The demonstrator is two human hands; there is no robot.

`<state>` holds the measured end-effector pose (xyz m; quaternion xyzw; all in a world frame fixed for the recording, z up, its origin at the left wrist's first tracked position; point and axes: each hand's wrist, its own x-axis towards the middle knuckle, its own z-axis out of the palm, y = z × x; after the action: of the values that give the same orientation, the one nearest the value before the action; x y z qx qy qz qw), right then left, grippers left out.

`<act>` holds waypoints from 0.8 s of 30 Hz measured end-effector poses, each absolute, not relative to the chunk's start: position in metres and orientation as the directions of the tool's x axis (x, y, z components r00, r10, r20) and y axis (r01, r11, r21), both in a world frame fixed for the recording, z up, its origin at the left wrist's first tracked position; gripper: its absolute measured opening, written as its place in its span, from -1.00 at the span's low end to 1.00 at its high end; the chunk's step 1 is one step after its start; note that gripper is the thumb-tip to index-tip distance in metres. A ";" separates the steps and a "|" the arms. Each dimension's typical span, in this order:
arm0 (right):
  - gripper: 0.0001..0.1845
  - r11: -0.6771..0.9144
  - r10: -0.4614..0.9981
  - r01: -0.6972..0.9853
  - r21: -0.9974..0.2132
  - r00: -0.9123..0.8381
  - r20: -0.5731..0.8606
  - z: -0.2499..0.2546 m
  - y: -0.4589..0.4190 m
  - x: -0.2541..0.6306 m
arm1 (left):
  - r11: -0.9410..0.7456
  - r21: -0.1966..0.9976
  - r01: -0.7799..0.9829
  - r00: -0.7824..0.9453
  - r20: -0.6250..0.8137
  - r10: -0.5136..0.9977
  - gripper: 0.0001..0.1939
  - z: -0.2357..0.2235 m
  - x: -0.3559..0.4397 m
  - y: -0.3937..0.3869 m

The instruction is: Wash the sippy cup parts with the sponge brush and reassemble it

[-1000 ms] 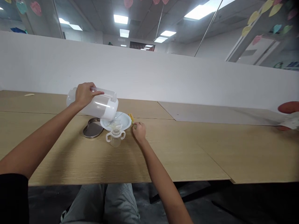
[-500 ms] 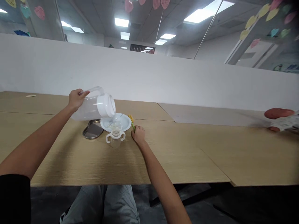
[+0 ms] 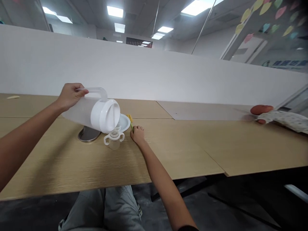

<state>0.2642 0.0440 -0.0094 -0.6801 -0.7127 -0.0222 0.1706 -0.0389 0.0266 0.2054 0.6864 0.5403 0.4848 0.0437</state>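
Left hand [image 3: 70, 96]: closed firmly around the looped handle of a translucent plastic pitcher [image 3: 91, 112].
Pitcher: smooth, tilted, its round white lid dipping over a white ceramic plate [image 3: 124, 122].
Right hand [image 3: 137, 134]: curled on the table, just beside a yellow-headed sponge brush [image 3: 130, 121]; any grip is hidden.
Nearby: a clear two-handled cup [image 3: 114, 141] and a steel kidney tray [image 3: 88, 134], on a wood-grain table [image 3: 168, 150].
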 end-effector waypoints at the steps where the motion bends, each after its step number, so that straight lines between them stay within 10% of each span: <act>1: -0.66 0.077 0.963 0.977 -0.196 -0.022 0.268 -0.009 0.043 0.264 | -0.417 0.576 0.703 -0.050 0.624 0.780 -0.58 0.207 -0.037 0.026; 16: -0.63 0.098 0.962 0.984 -0.152 -0.055 0.266 -0.010 0.043 0.265 | -0.481 0.563 0.672 -0.033 0.672 0.740 -0.48 0.206 -0.048 0.027; 24: -0.63 0.111 0.959 0.983 -0.148 -0.067 0.275 -0.011 0.044 0.262 | -0.245 0.858 0.451 -0.696 0.510 0.505 -0.42 0.135 -0.111 0.042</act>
<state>0.2621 0.0440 -0.0110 -0.6655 -0.7294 -0.0384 0.1537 -0.1107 0.0421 0.1351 0.3893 0.6140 0.6864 0.0197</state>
